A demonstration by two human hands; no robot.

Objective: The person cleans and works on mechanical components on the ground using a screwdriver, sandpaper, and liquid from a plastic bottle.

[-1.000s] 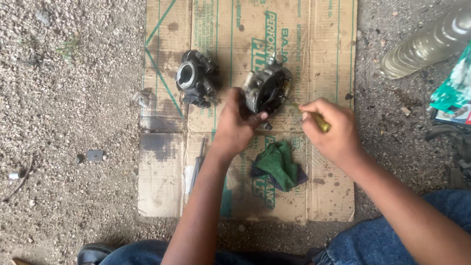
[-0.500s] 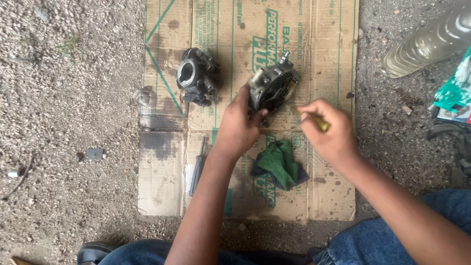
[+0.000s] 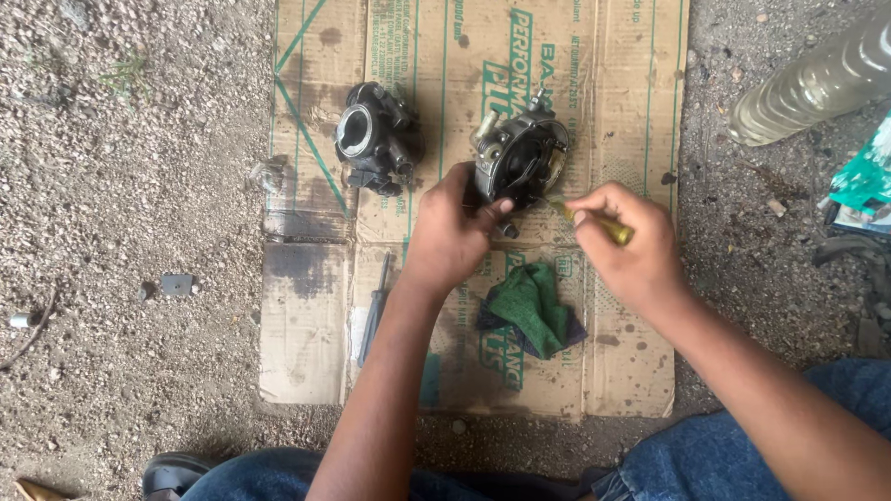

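Two carb-like metal parts on the cardboard sheet (image 3: 306, 325): a dark one (image 3: 373, 137) lying alone, upper left, and a greyer one (image 3: 520, 158) near top centre, w/ the left hand (image 3: 450, 232) clamped on its lower left side, thumb on the rim. Right hand (image 3: 631, 246) is clenched round a yellow-handled screwdriver (image 3: 599, 223), tip at the part's right edge. One more screwdriver (image 3: 376, 311), dark, lies loose beside the left forearm. One green rag (image 3: 531, 308) crumpled between the two arms. One clear plastic bottle (image 3: 817, 83) lies off the sheet, top right, on gravel. Open room: lower left of the sheet is bare, stained dark; the right strip is free too. Sheet carries green lines and green print, upside-down to the wearer. Teal package (image 3: 868, 181) at the right edge, partly cut off.
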